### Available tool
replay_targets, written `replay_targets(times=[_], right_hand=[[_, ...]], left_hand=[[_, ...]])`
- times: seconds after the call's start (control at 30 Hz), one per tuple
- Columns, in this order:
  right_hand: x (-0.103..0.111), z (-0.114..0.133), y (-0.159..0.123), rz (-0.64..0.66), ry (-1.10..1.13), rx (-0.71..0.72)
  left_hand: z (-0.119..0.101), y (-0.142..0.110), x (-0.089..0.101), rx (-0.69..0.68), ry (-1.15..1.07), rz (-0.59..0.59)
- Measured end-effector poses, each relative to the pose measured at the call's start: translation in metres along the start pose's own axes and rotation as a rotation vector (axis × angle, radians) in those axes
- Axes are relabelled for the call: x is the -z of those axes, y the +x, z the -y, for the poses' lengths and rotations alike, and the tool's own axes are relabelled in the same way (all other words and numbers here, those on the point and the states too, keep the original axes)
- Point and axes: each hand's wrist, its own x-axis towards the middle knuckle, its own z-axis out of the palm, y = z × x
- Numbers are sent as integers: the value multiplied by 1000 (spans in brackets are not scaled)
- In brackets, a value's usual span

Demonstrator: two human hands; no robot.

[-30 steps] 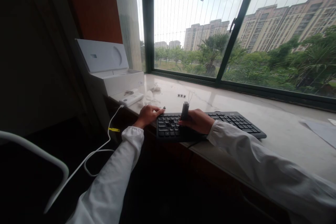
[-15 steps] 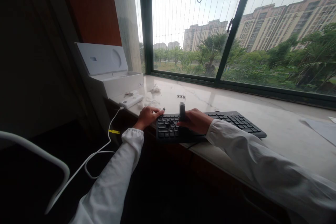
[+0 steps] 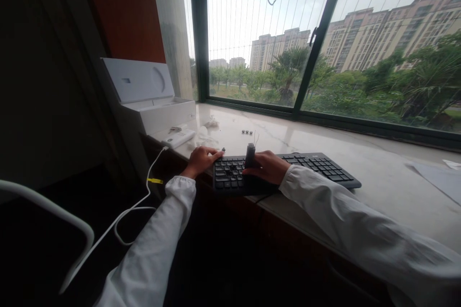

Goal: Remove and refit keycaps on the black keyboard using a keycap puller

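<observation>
A black keyboard (image 3: 317, 165) lies along the front edge of the sill, with a gap among the keys of its left part. My right hand (image 3: 268, 165) is closed around an upright black keycap puller (image 3: 249, 155), whose thin wire loops (image 3: 256, 138) stick up from the top. Its lower end is over the keys, partly hidden by my fingers. At the keyboard's upper left corner, my left hand (image 3: 202, 159) has its fingers pressed together; a small dark keycap (image 3: 224, 149) shows at the fingertips. Three small loose keycaps (image 3: 247, 132) sit in a row behind the keyboard.
An open white box (image 3: 158, 115) stands at the left, with a white power strip (image 3: 179, 139) in front and its cable (image 3: 150, 187) hanging down. Crumpled clear plastic (image 3: 205, 136) lies beside it. Paper sheets (image 3: 437, 180) are at the right, below the window (image 3: 252, 57).
The puller has tilted slightly to the right in my right hand. My left hand stays in the same place at the keyboard's corner. The view has shifted a little.
</observation>
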Motion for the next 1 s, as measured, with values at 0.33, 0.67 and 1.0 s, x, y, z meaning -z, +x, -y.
replay_targets(times=[0.33,0.67,1.0], right_hand=[[-8,-4,-6,-69,-7,-36],[4,0,3,68,30,-170],[7,11,3,73,-21,-132]], left_hand=[[1,0,0,5,-8,14],[1,1,-1,24,8,9],[-2,0,-1,43,11,-9]])
